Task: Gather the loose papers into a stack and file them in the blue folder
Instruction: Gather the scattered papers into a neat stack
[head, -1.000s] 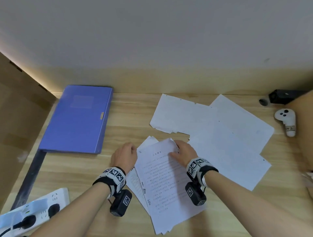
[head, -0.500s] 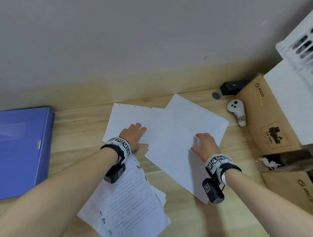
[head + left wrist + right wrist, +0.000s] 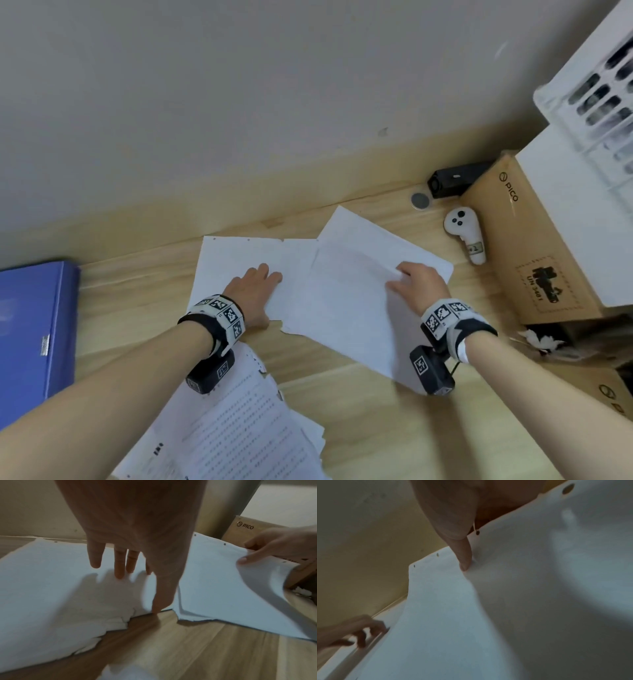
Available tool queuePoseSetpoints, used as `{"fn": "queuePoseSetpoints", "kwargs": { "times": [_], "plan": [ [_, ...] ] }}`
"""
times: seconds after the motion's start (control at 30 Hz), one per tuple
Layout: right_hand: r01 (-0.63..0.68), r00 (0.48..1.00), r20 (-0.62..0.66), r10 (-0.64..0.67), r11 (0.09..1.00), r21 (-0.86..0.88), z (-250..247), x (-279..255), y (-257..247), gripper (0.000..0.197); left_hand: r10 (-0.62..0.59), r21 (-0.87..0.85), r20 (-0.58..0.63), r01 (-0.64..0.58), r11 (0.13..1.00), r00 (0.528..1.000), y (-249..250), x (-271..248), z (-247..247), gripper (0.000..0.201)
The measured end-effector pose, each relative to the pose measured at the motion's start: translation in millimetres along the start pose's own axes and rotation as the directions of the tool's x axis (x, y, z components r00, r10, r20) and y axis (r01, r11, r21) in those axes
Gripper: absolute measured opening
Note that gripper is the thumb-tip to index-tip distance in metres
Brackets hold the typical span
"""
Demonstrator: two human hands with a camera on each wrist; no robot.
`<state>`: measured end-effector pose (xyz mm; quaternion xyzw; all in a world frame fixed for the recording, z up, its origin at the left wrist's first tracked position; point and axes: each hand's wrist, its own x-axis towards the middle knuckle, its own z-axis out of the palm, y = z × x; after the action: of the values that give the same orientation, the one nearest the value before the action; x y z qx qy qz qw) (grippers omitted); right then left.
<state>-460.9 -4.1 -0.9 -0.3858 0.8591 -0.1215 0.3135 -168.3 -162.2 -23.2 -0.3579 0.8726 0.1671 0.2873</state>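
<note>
Gathering loose white paper sheets (image 3: 346,301) on the light wooden bench (image 3: 359,421), well right of the blue plastic folder (image 3: 32,329).
Left hand (image 3: 251,298) flat, fingers spread, pressing one sheet; right hand (image 3: 419,287) grip pinching another's lifted edge. Next: slide both together, square up.

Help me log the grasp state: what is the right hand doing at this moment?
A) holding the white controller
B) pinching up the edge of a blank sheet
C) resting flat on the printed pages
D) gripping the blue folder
B: the right hand pinches the lifted edge of a blank sheet, which curls up off the desk in the left wrist view.
</note>
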Motion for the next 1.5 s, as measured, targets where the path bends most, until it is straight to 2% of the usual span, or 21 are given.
{"fn": "queuePoseSetpoints", "kwargs": {
  "times": [0.17, 0.23, 0.3, 0.37, 0.47, 0.53, 0.6, 0.7, 0.77, 0.83, 0.9, 0.93, 1.07, 1.13, 1.23, 1.37, 1.43, 1.5],
  "plan": [
    [0.016, 0.995, -0.1, -0.023, 0.997, -0.069, -17.1, 57.1, -8.4, 0.017, -0.028, -0.035, 0.032, 0.029, 0.999, 0.999, -2.9, 8.2, -9.3, 0.056],
    [-0.003, 0.996, -0.083, -0.008, 0.991, -0.135, -15.6, 76.4, -10.4, 0.02, -0.028, -0.033, 0.002, 0.028, 0.999, 1.0, -6.5, 14.8, -16.3, 0.045],
    [-0.022, 0.999, -0.029, 0.017, 0.981, -0.191, -12.9, 88.5, -9.2, 0.038, -0.036, -0.042, -0.074, 0.033, 0.999, 0.997, -9.5, 23.8, -25.4, 0.039],
    [-0.046, 0.999, -0.012, 0.045, 0.971, -0.234, -9.8, 95.7, -5.4, 0.056, -0.047, -0.046, -0.165, 0.04, 0.998, 0.985, -11.1, 35.7, -35.7, 0.045],
    [-0.056, 0.998, -0.008, 0.056, 0.954, -0.295, -7.0, 98.0, -1.9, 0.064, -0.076, -0.019, -0.172, 0.074, 0.997, 0.982, -12.8, 54.6, -44.8, 0.071],
    [-0.044, 0.998, 0.026, 0.057, 0.935, -0.352, -7.2, 94.8, 0.7, 0.06, -0.118, 0.002, -0.134, 0.119, 0.993, 0.984, -12.6, 63.6, -48.9, 0.079],
    [-0.016, 0.999, 0.04, 0.034, 0.92, -0.393, -7.0, 86.9, 5.9, 0.049, -0.144, 0.016, -0.107, 0.146, 0.989, 0.984, -13.0, 70.9, -51.8, 0.077],
    [-0.002, 1.0, 0.011, 0.005, 0.963, -0.268, -4.2, 67.9, 16.3, 0.016, -0.171, 0.017, -0.064, 0.172, 0.985, 0.983, -15.0, 72.2, -54.6, 0.068],
    [-0.019, 1.0, -0.006, 0.018, 0.983, -0.18, -4.1, 54.1, 25.3, 0.022, -0.199, 0.022, -0.031, 0.2, 0.98, 0.979, -14.5, 67.7, -56.6, 0.063],
    [-0.025, 0.999, -0.043, 0.02, 0.992, -0.126, -8.4, 41.4, 32.2, 0.02, -0.218, -0.045, -0.039, 0.217, 0.975, 0.975, -11.1, 59.3, -61.7, 0.045],
    [-0.02, 0.995, -0.1, 0.015, 0.999, -0.047, -15.8, 30.1, 35.6, 0.014, -0.219, -0.134, -0.149, 0.2, 0.971, 0.964, -4.9, 47.0, -71.8, 0.018],
    [-0.019, 0.991, -0.133, 0.018, 1.0, -0.004, -20.3, 25.2, 36.3, 0.014, -0.222, -0.177, -0.226, 0.184, 0.967, 0.948, -2.2, 38.9, -79.1, 0.01],
    [0.025, 0.957, -0.291, 0.017, 0.99, 0.141, -49.4, 1.2, 30.5, 0.018, -0.221, -0.265, -0.516, 0.09, 0.96, 0.828, 9.9, 0.1, -102.6, 0.012],
    [0.049, 0.929, -0.369, 0.022, 0.982, 0.183, -64.0, -17.3, 22.9, 0.014, -0.153, -0.218, -0.577, 0.029, 0.975, 0.802, 22.5, -22.5, -103.4, 0.01],
    [0.08, 0.893, -0.451, 0.013, 0.979, 0.187, -75.6, -46.5, 5.7, 0.023, -0.029, -0.153, -0.551, -0.067, 0.986, 0.834, 44.6, -49.3, -85.5, 0.022],
    [0.107, 0.882, -0.467, -0.055, 0.991, 0.086, -79.8, -76.0, -15.8, 0.013, 0.026, -0.174, -0.431, -0.112, 0.978, 0.902, 69.8, -60.0, -34.1, 0.029],
    [0.109, 0.889, -0.45, -0.077, 0.993, 0.044, -76.2, -85.0, -20.3, 0.011, 0.031, -0.236, -0.319, -0.111, 0.965, 0.947, 82.0, -55.9, -4.6, 0.034],
    [0.114, 0.901, -0.421, -0.108, 0.993, -0.011, -69.8, -94.4, -23.7, 0.008, 0.052, -0.269, -0.15, -0.091, 0.959, 0.987, 93.4, -52.6, 22.7, 0.038]
  ]
}}
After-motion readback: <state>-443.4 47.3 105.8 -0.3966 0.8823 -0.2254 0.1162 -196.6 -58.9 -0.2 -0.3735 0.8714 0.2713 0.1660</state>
